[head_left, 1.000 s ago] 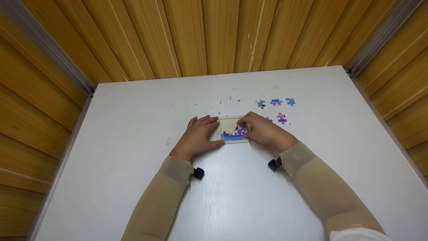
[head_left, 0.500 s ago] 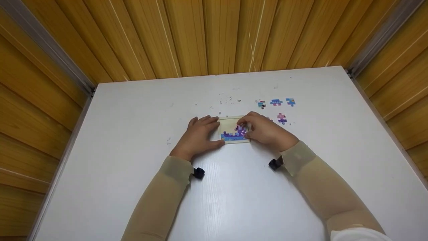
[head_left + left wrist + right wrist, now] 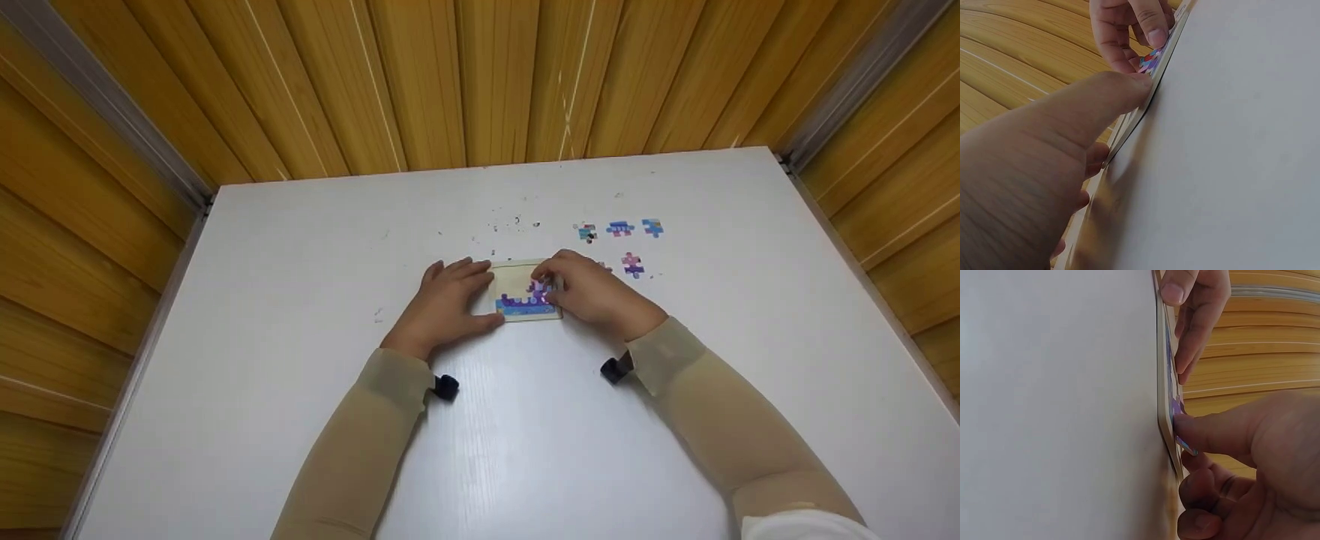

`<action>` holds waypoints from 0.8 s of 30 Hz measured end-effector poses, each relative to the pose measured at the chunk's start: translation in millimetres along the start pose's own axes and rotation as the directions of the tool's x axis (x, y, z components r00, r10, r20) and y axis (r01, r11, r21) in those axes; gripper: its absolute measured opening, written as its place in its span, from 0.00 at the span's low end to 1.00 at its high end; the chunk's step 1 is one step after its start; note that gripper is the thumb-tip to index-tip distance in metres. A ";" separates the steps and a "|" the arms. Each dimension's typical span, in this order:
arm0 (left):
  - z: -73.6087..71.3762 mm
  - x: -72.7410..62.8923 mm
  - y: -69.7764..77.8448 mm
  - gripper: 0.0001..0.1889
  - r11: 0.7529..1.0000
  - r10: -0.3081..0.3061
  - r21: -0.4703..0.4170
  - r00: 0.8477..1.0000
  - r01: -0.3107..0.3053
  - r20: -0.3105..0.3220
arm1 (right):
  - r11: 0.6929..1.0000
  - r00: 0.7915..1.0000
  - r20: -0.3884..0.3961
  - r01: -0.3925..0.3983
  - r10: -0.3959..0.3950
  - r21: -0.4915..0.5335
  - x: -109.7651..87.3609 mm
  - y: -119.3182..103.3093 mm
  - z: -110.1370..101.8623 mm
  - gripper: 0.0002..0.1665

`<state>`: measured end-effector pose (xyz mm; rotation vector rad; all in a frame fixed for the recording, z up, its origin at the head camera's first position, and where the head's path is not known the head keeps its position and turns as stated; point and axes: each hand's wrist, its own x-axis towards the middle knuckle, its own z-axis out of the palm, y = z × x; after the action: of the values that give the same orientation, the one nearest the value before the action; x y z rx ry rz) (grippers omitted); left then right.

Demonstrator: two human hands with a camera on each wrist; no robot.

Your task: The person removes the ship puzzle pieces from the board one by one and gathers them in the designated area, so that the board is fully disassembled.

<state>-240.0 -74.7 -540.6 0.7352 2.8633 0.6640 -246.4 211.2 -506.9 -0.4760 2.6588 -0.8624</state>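
Note:
A small pale jigsaw tray (image 3: 531, 318) lies on the white table, its lower part filled with blue and purple pieces. My left hand (image 3: 450, 304) holds the tray by its left end, thumb at the near corner and fingers at the far one. Over the tray's right side, my right hand (image 3: 596, 292) pinches a puzzle piece (image 3: 1186, 445) between thumb and fingers. That piece stands tilted at the tray in the right wrist view, its colourful face (image 3: 1150, 59) partly showing in the left wrist view. The right fingers hide much of it.
Beyond the right hand lie several loose puzzle pieces, among them a blue one (image 3: 652, 227), a blue-purple one (image 3: 619, 228), a teal one (image 3: 587, 232) and a pink one (image 3: 632, 264). Another is partly behind the hand. Yellow wood-plank walls (image 3: 495, 82) border the table (image 3: 480, 450).
The right thumb has shifted slightly at the tray's right side, with the puzzle piece in the fingers. The left hand, tray and loose pieces stay in place.

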 end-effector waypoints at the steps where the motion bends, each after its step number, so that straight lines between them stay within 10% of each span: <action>1: 0.1 0.1 -0.3 0.44 1.000 0.001 0.002 1.000 -0.001 -0.001 | 1.000 1.000 -0.002 0.001 -0.001 0.002 0.1 -0.1 0.1 0.19; 24: -1.2 -0.1 1.8 0.44 1.000 -0.011 -0.019 1.000 0.011 0.005 | 1.000 1.000 0.007 0.015 -0.015 0.006 1.4 3.4 -3.1 0.21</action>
<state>-239.3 -73.8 -538.7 0.7169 2.8504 0.6855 -249.6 214.8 -506.8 -0.4971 2.6490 -0.8712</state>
